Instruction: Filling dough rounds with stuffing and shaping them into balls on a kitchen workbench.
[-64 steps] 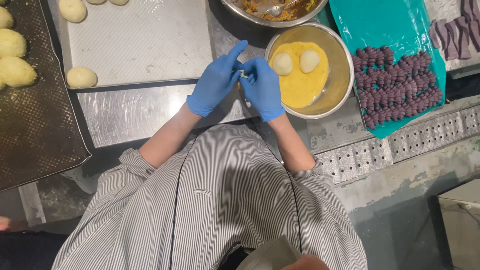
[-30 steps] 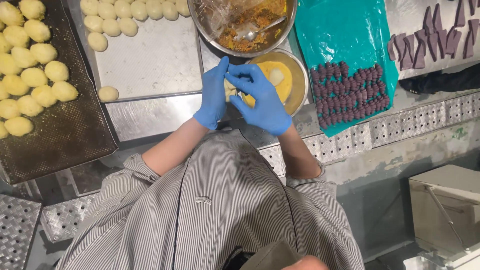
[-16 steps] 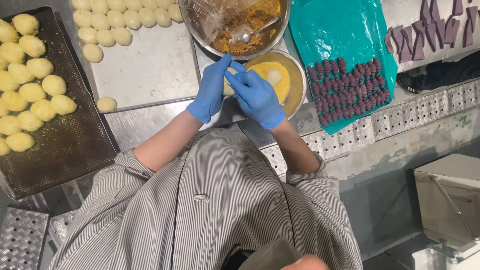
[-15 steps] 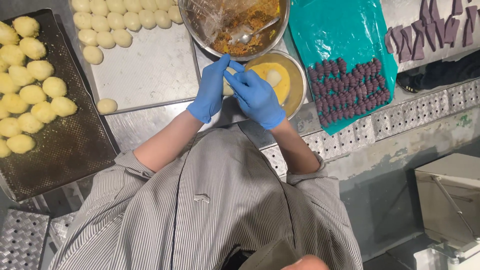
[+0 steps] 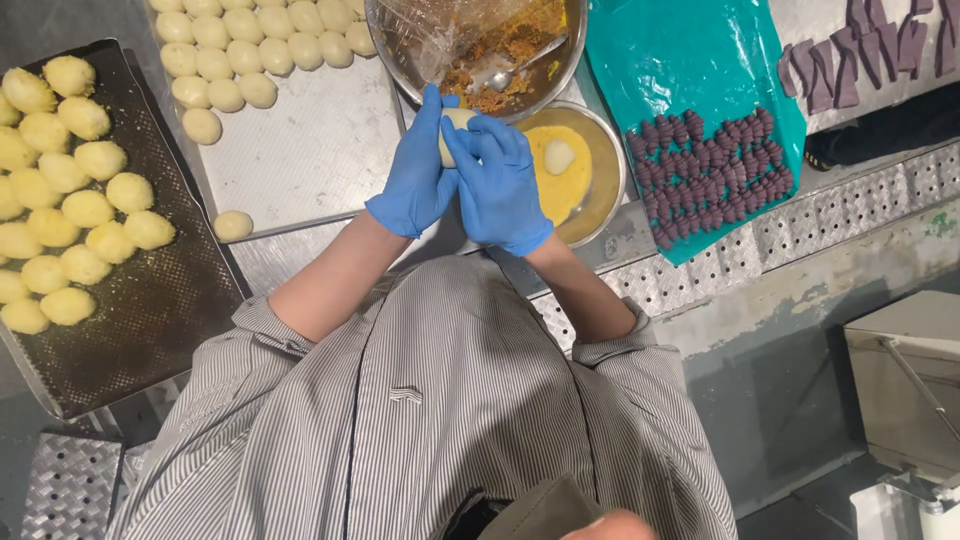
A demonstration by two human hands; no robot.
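Dark perforated tray point(image 5: 150, 310) at left carries crumbed yellow balls point(image 5: 70, 200). Steel sheet point(image 5: 320, 150) at far centre bears pale dough balls point(image 5: 250, 50). Large steel mixing bowl point(image 5: 400, 50) holds brown filling and a spoon point(image 5: 515, 68). Teal bag point(image 5: 690, 60) at right carries purple pieces point(image 5: 710, 175).

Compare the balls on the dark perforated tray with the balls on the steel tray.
The balls on the dark tray are yellow and rough with a crumb coat; the balls on the steel tray are pale, smooth and bare. The dark tray's sit in loose rows, the steel tray's packed tight. Both sets are round and similar in size.
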